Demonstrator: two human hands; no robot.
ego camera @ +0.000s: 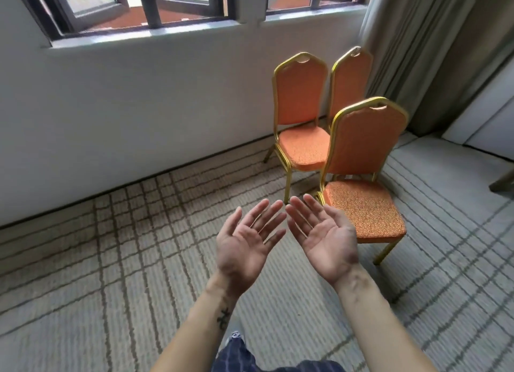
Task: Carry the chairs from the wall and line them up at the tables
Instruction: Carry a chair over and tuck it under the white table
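Lifted by the seat alone, the near chair [367, 149] could tip back and knock the two far chairs [301, 104] crowded behind it by the wall [139, 107]. The left grip [247, 241] and right grip [325, 238] are wide, palms up, empty. The near chair stands untouched, just to their right.
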